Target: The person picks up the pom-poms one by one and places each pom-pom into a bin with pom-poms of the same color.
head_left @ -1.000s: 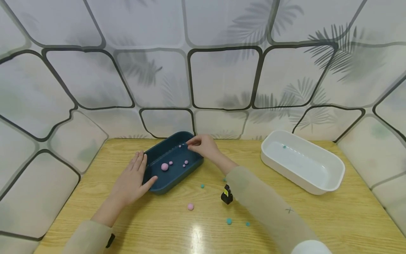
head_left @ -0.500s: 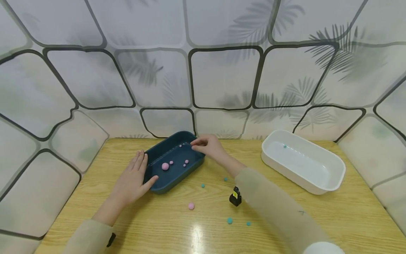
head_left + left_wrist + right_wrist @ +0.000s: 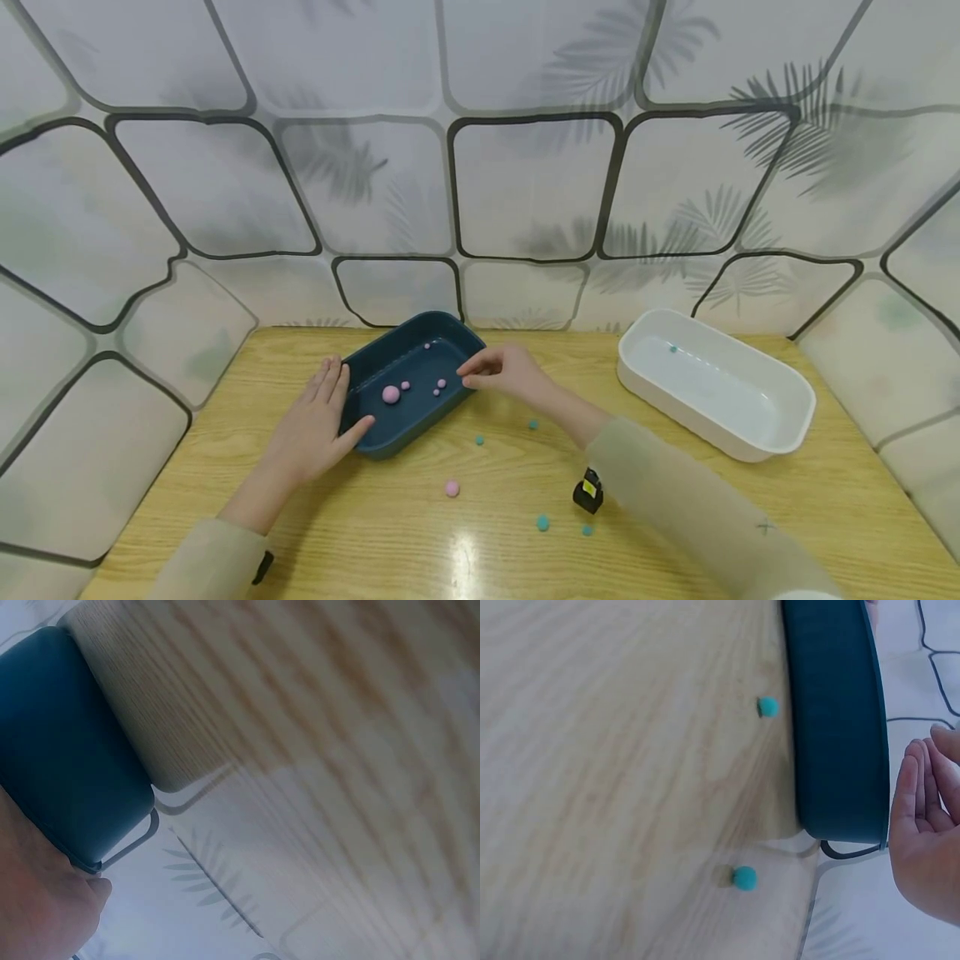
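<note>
A dark blue tray [image 3: 420, 435] stands slanted on the left half of the wooden table. Inside it lie a larger pink ball [image 3: 391, 395] and several smaller pink ones. My left hand [image 3: 309, 429] rests with straight fingers against the tray's left end, thumb along the near rim. In the left wrist view, part of that hand [image 3: 45, 907] shows beside the tray's wall [image 3: 71, 742]. My right hand [image 3: 510, 373] hovers at the tray's right rim, fingers gently bent. The right wrist view has its thumb close to the fingers [image 3: 906, 791], with nothing visible between them.
A white tray [image 3: 690, 419] holding one small teal ball [image 3: 673, 349] stands at the right. Between the trays and me lie a pink ball [image 3: 452, 488] and several teal balls, among them a larger one [image 3: 543, 522]. A patterned backdrop [image 3: 532, 192] rises behind the table.
My right hand has drawn back from over the blue tray's far right corner, coming nearer and slightly right to its rim. My left hand and both trays have stayed put.
</note>
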Motion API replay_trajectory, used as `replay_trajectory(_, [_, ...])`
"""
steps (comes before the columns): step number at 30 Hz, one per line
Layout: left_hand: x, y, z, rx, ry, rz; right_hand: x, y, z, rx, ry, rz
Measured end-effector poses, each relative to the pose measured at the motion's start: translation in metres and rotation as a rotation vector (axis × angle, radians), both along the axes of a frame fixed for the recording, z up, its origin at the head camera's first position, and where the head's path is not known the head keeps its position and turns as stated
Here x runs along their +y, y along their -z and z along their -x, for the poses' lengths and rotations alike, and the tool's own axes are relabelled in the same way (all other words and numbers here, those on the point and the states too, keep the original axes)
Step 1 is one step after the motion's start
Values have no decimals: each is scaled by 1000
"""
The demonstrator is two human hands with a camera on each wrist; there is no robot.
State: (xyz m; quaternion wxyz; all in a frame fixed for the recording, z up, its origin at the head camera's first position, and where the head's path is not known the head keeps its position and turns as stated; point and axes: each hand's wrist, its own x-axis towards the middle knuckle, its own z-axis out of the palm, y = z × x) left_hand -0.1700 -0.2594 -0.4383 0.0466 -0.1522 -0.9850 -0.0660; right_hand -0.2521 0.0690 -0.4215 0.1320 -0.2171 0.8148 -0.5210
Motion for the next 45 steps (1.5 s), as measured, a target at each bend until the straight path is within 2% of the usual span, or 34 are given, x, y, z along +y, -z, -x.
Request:
replay_trajectory(7, [0, -1, 0, -7, -2, 0, 5, -1, -17, 33, -82, -18])
replay_trajectory(12, [0, -1, 0, -8, -1, -2, 7, 5, -25, 43, -141, -8])
replay_trajectory(20, [0, 0, 0, -2, 5, -8, 5, 19, -36, -25, -199, 5])
replay_trajectory(27, [0, 0, 0, -6, 3, -11, 1, 27, -47, -49, -265, -23])
replay_trajectory(37, [0, 0, 0, -7, 1, -11, 0, 41, -61, -74, -327, -45])
replay_trajectory(45, [0, -1, 0, -9, 0, -7, -5, 45, -66, -80, -335, -57])
